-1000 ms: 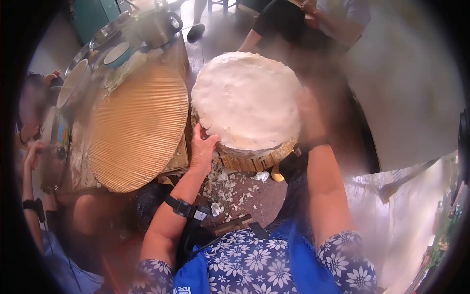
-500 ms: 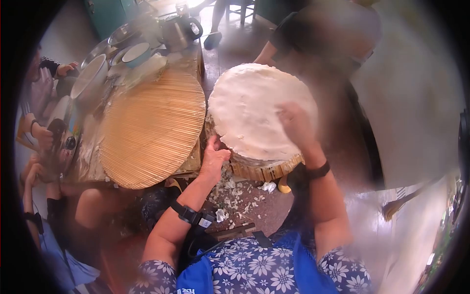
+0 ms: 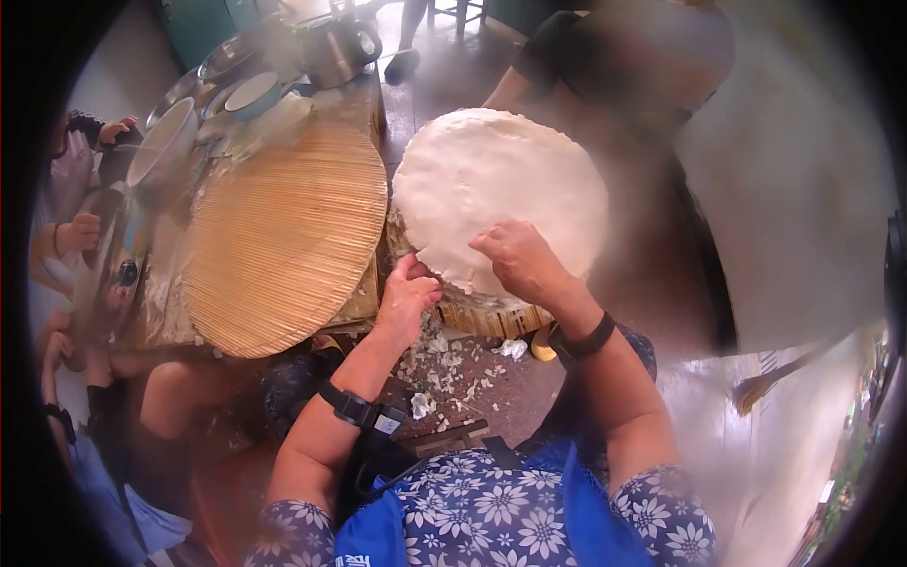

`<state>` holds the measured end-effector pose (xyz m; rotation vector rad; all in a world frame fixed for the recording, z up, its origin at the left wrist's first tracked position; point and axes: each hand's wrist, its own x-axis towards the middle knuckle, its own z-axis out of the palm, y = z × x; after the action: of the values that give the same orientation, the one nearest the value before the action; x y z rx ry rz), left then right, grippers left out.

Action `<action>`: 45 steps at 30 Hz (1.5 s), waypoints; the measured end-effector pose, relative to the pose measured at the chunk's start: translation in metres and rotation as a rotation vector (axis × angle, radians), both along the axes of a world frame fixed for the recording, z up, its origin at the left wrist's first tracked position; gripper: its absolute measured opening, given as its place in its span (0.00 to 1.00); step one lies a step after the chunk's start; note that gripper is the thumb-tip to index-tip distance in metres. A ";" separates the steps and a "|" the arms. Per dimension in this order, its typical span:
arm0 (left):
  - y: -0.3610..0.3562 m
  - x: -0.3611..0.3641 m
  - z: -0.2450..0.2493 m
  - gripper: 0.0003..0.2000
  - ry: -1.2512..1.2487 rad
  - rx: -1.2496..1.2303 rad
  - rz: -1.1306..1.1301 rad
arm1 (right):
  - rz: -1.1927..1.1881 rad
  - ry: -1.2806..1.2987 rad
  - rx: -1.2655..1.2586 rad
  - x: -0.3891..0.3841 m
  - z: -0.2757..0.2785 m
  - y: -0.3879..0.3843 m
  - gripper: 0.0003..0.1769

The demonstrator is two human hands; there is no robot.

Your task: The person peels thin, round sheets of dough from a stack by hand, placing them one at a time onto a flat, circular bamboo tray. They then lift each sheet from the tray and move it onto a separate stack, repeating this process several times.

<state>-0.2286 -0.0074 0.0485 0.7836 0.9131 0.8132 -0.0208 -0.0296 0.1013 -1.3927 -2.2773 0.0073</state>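
Observation:
A big round white sheet (image 3: 501, 184) lies on top of a stack held in a round bamboo tray (image 3: 491, 319). My left hand (image 3: 408, 295) pinches the sheet's near left edge, at the tray's rim. My right hand (image 3: 518, 260) rests on the sheet's near part, fingers curled down onto its edge. Both wrists wear black bands. I wear a blue flowered top and a blue apron.
A round bamboo mat (image 3: 274, 234) lies on the table (image 3: 359, 99) to the left, with metal bowls (image 3: 165, 142) and a kettle (image 3: 335, 42) behind it. White scraps (image 3: 444, 364) litter the floor below. Other people sit at the left edge (image 3: 71, 227) and behind the tray (image 3: 614, 57).
My right hand has come from the sheet's right side across its top to the near edge, close to my left hand. My left hand has stayed at the edge.

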 end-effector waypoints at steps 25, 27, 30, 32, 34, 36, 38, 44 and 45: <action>0.005 0.010 -0.020 0.32 0.144 0.032 0.199 | -1.035 0.326 -0.190 0.176 -0.023 -0.063 0.16; 0.005 0.018 -0.016 0.31 0.170 0.044 0.261 | -1.020 0.331 -0.180 0.172 -0.023 -0.063 0.15; 0.011 0.031 -0.009 0.28 0.148 0.054 0.304 | -0.991 0.342 -0.248 0.168 -0.016 -0.064 0.15; 0.020 0.040 -0.011 0.26 0.178 0.059 0.379 | -0.971 0.316 -0.290 0.160 -0.009 -0.066 0.14; 0.030 0.049 -0.015 0.25 0.212 0.066 0.451 | -0.925 0.307 -0.378 0.157 -0.023 -0.063 0.14; 0.030 0.056 -0.015 0.24 0.234 0.066 0.482 | -0.881 0.319 -0.444 0.155 -0.035 -0.057 0.13; 0.026 0.063 -0.015 0.24 0.242 0.058 0.478 | -0.847 0.345 -0.491 0.152 -0.040 -0.054 0.13; 0.039 0.058 -0.038 0.25 0.196 0.120 0.351 | -0.819 0.398 -0.471 0.147 -0.032 -0.059 0.14; 0.046 0.054 -0.043 0.25 0.180 0.146 0.313 | -0.818 0.395 -0.468 0.146 -0.032 -0.060 0.14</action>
<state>-0.1749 0.0382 0.0057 0.8627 1.1647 1.1052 0.1254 -0.0894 0.0691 -2.2318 -1.3081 0.5239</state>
